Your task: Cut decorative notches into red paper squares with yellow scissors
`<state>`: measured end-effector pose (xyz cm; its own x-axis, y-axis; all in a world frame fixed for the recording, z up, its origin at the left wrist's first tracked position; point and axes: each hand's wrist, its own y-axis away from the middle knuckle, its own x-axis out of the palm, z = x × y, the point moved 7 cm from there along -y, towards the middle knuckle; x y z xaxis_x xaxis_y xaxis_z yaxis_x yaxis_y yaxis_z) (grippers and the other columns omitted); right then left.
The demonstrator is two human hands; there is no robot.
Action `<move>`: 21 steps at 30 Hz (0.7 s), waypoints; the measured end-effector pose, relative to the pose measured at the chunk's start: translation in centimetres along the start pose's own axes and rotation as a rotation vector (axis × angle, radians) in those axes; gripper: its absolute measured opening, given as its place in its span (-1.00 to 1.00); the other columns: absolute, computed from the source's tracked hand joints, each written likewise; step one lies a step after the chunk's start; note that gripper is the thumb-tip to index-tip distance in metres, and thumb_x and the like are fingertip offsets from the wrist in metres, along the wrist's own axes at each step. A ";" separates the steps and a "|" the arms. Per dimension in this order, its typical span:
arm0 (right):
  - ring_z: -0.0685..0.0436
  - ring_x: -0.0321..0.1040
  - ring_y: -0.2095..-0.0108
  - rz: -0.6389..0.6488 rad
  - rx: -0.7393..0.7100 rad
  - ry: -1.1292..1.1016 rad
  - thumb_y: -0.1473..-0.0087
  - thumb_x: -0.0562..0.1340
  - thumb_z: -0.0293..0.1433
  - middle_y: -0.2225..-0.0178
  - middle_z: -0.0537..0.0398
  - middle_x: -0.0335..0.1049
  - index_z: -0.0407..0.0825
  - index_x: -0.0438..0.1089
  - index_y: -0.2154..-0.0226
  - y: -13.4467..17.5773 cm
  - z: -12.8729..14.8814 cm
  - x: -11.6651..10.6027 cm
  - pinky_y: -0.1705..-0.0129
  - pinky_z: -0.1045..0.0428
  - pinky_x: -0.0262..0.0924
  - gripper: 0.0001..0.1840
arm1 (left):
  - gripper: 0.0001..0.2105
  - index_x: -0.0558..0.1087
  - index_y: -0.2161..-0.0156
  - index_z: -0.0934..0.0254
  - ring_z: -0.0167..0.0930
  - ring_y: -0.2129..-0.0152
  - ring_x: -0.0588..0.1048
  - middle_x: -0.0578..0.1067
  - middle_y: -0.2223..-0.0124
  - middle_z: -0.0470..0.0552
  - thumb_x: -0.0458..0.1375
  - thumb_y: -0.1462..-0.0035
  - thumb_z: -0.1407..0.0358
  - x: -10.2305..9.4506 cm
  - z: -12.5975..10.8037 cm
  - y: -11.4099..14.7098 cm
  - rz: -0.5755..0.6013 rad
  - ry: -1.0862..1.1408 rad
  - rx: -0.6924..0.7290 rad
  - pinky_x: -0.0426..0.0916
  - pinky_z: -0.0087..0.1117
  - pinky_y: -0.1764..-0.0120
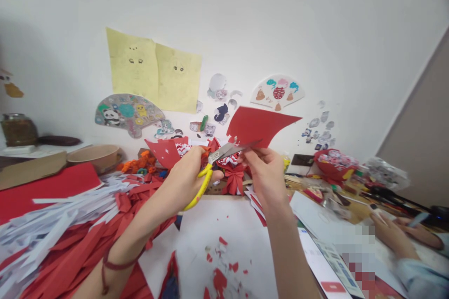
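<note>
Two grips engaged: left grip (187,173) grasps the scissors (206,183), right grip (266,170) pinches the red paper (261,125), raised at far centre; keep it taut, blades (223,151) clear of the right grip

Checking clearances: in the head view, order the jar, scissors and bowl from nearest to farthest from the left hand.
1. Scissors: in the left hand.
2. Bowl: left of the hand.
3. Jar: past the bowl, far left.
</note>
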<state>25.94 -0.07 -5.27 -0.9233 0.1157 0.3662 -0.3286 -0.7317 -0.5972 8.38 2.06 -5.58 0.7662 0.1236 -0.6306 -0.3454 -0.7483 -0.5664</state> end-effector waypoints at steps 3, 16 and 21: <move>0.06 0.38 0.51 -0.014 -0.031 0.000 0.07 0.40 -0.35 0.50 0.11 0.51 -0.10 0.54 0.39 0.0 0.6 -0.4 0.40 0.15 0.28 -0.84 | -0.69 0.16 0.32 0.20 -0.38 0.46 0.32 0.32 0.40 -0.09 0.11 -0.06 0.03 0.0 0.2 0.1 0.043 0.021 -0.010 0.18 -0.40 0.44; -0.12 0.50 0.22 0.104 -0.033 0.019 0.05 0.38 -0.39 0.25 0.02 0.57 -0.05 0.51 0.29 0.3 0.7 0.6 0.08 -0.04 0.37 -0.81 | -0.75 0.19 0.21 0.19 -0.38 0.42 0.36 0.35 0.35 -0.10 0.09 -0.10 0.11 1.9 0.9 -0.3 0.062 0.121 -0.013 0.22 -0.39 0.39; -0.15 0.50 0.18 0.128 -0.052 0.043 0.05 0.38 -0.39 0.24 0.01 0.56 -0.07 0.49 0.29 0.4 0.9 0.8 0.06 -0.06 0.37 -0.80 | -0.75 0.20 0.18 0.19 -0.39 0.42 0.37 0.34 0.35 -0.12 0.10 -0.09 0.13 1.8 1.1 -0.3 0.031 0.139 0.000 0.23 -0.39 0.38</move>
<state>25.29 -0.83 -4.60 -0.9656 0.0530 0.2547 -0.2165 -0.7064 -0.6739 9.25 3.20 -7.11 0.8230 0.0092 -0.5680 -0.3700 -0.7500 -0.5482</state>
